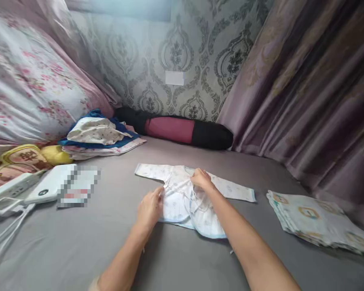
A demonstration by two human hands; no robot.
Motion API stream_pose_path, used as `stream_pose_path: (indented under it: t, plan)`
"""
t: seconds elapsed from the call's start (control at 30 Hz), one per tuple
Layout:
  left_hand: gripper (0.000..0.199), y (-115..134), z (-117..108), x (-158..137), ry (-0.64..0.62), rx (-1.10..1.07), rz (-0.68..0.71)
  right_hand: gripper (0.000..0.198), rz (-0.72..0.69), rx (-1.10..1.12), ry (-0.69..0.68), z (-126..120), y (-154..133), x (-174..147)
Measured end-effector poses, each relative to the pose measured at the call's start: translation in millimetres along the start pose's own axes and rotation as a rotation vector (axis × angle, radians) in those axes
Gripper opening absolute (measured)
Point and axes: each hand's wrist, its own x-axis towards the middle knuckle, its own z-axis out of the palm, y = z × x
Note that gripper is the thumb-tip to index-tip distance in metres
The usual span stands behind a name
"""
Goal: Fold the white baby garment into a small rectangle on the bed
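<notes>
Left hand and right hand both pinch the baby shirt, spread flat between them on the grey sheet.

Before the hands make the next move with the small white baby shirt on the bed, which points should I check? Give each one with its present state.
1. Baby shirt lies flat on the grey sheet, both sleeves spread: ok.
2. Left hand rests on the shirt's left edge: ok.
3. Right hand is at the neckline by the tie strings: ok.
4. Strings tied or loose: cannot tell.
5. Folded printed cloths lie apart from the shirt, to the right: ok.
6. Clothes pile and white devices lie well away on the left: ok.
</notes>
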Motion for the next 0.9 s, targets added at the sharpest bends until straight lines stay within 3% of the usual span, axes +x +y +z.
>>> stream_pose_path:
  t: [0.13,0.23,0.33,0.43,0.5,0.63,0.8,0.9]
  plan:
    - [0.035,5.2,-1.1,-3.1,-0.01,0.069,-0.015,0.038,-0.019,-0.047,0.052,5.9,-4.3,-5.7]
    - [0.032,9.3,-3.8,-5.5,0.057,0.16,0.037,0.041,-0.083,-0.11,0.202,9.7,-15.8,-11.5]
    - [0.03,15.2,0.7,-6.4,0.172,0.205,0.231,0.042,-0.222,-0.088,0.258,15.4,-34.1,-14.8]
    - [0.035,21.3,17.9,-6.7,0.213,0.178,0.489,0.044,-0.36,0.023,0.178,25.2,-51.6,-10.1]
    - [0.047,23.5,32.4,-7.9,0.193,0.19,0.56,0.048,-0.35,0.088,0.104,33.1,-58.6,-3.4]
    - [0.067,22.4,48.3,-12.0,0.101,0.239,0.527,0.065,-0.219,0.168,0.006,47.2,-60.2,6.7]
    - [0.078,20.7,41.2,-14.0,-0.029,0.241,0.504,0.066,-0.188,0.194,0.015,56.2,-59.2,10.3]
    - [0.075,21.0,35.6,-14.6,-0.04,0.188,0.5,0.063,-0.188,0.284,-0.025,50.3,-56.3,17.3]
